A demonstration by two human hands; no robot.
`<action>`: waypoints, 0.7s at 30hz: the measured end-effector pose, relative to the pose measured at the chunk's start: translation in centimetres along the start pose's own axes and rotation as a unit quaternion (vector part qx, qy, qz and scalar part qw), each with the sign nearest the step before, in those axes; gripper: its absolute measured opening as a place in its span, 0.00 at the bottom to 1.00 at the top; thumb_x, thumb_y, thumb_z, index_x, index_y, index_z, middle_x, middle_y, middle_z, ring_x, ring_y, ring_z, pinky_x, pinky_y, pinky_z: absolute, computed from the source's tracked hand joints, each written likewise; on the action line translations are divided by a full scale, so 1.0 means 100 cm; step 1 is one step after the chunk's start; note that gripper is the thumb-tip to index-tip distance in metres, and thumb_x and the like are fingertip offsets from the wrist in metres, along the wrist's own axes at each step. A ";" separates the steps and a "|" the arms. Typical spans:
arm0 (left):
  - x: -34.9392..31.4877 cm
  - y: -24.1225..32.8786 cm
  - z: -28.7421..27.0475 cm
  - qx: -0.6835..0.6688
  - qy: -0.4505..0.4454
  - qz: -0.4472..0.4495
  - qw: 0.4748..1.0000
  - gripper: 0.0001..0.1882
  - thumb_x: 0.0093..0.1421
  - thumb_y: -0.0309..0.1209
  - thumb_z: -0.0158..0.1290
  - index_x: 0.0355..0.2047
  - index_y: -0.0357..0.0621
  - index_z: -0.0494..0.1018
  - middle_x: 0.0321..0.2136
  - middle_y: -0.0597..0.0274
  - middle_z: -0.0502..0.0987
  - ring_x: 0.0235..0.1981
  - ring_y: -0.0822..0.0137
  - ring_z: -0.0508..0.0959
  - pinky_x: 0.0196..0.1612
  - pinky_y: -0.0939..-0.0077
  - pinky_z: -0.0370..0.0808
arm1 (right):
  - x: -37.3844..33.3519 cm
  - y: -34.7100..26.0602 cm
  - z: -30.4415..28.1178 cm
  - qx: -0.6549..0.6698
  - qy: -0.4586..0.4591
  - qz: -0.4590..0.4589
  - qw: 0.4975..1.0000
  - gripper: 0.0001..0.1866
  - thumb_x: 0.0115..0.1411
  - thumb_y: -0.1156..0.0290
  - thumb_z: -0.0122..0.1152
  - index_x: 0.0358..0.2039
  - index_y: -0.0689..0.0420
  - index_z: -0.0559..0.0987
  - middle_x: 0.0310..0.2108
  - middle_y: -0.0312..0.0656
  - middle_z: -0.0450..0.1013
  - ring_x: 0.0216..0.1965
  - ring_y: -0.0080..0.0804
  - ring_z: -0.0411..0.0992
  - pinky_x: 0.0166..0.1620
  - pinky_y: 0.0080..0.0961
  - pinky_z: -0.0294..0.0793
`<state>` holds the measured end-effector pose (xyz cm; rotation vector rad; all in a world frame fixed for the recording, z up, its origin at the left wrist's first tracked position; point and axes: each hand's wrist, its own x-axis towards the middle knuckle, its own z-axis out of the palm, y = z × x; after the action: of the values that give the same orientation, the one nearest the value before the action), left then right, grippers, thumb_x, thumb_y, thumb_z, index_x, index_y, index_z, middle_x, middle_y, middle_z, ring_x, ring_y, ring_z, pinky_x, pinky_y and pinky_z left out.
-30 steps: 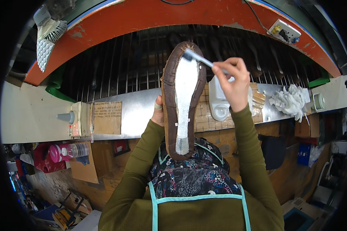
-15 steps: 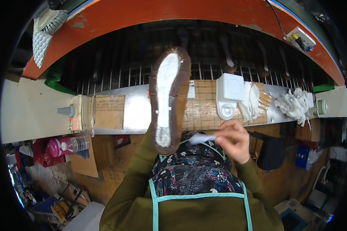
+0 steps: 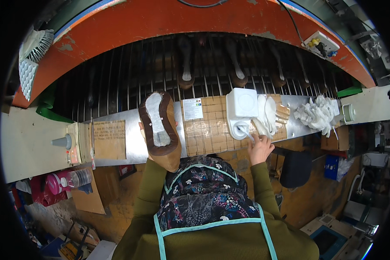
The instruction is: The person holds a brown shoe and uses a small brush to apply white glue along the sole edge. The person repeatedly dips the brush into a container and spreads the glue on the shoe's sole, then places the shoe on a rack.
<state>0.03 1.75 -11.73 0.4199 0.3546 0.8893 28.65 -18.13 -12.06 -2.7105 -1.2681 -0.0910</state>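
Observation:
A brown shoe upper [image 3: 166, 141] on its last is held sole side up, toe toward me, with a pale strip down the middle of its bottom. My left hand [image 3: 141, 126] grips it from beneath; only bits of its fingers show at the sides. In my right hand [image 3: 260, 149] the fingers pinch the handle of a small white brush [image 3: 249, 134]. Its far end is inside the round opening at the front of a white plastic glue pot [image 3: 242, 104], which hides the tip.
White insole-like pieces [image 3: 268, 115] lie right of the pot, with a crumpled white bundle [image 3: 315, 118] farther right. Cardboard [image 3: 203, 134] covers part of the metal bench. Behind it, a rack of rods [image 3: 130, 82] carries several dark shoes under an orange beam [image 3: 169, 19].
The shoe has moved down and left, tipping so more of its toe shows. My right hand has brought the brush forward from over my lap into the pot's opening.

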 end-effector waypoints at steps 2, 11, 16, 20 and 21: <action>-0.001 0.002 0.020 0.028 0.061 0.074 0.995 0.36 0.62 0.61 0.41 0.61 0.49 0.59 0.54 0.54 0.69 0.51 0.59 0.72 0.55 0.63 0.69 | -0.001 -0.034 -0.025 -0.035 0.045 -0.083 0.995 0.26 0.50 0.65 0.67 0.51 0.54 0.75 0.47 0.51 0.71 0.52 0.43 0.68 0.56 0.39 0.60; 0.009 0.011 0.018 0.137 0.202 0.173 0.954 0.39 0.64 0.57 0.44 0.66 0.47 0.48 0.63 0.60 0.56 0.63 0.61 0.55 0.65 0.66 0.50 | 0.006 -0.181 -0.030 0.791 -0.351 0.040 0.499 0.30 0.57 0.68 0.66 0.56 0.65 0.64 0.49 0.41 0.71 0.48 0.28 0.71 0.53 0.25 0.69; 0.002 0.029 -0.032 0.180 0.099 0.057 0.977 0.40 0.63 0.62 0.36 0.69 0.60 0.41 0.63 0.48 0.53 0.57 0.56 0.68 0.58 0.62 0.65 | 0.046 -0.199 0.012 0.797 -0.349 0.163 0.465 0.18 0.60 0.59 0.61 0.42 0.61 0.73 0.41 0.40 0.73 0.42 0.29 0.74 0.43 0.28 0.79; -0.007 0.029 -0.071 0.171 0.187 -0.150 0.956 0.40 0.63 0.64 0.32 0.69 0.59 0.41 0.57 0.39 0.64 0.45 0.51 0.78 0.42 0.74 0.72 | 0.099 -0.248 0.028 0.785 -0.321 0.155 0.506 0.21 0.62 0.55 0.56 0.44 0.61 0.72 0.41 0.43 0.74 0.42 0.32 0.75 0.42 0.30 0.81; -0.015 0.028 -0.075 0.190 0.196 -0.165 0.948 0.40 0.63 0.64 0.34 0.68 0.58 0.43 0.56 0.40 0.64 0.44 0.53 0.79 0.41 0.75 0.72 | 0.113 -0.265 0.027 0.782 -0.304 0.145 0.524 0.21 0.62 0.55 0.56 0.45 0.60 0.72 0.42 0.42 0.73 0.43 0.32 0.74 0.42 0.30 0.80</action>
<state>-6.20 3.67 -16.62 0.5191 0.9461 0.5673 15.60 7.63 -10.51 -1.1179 -0.3132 1.3777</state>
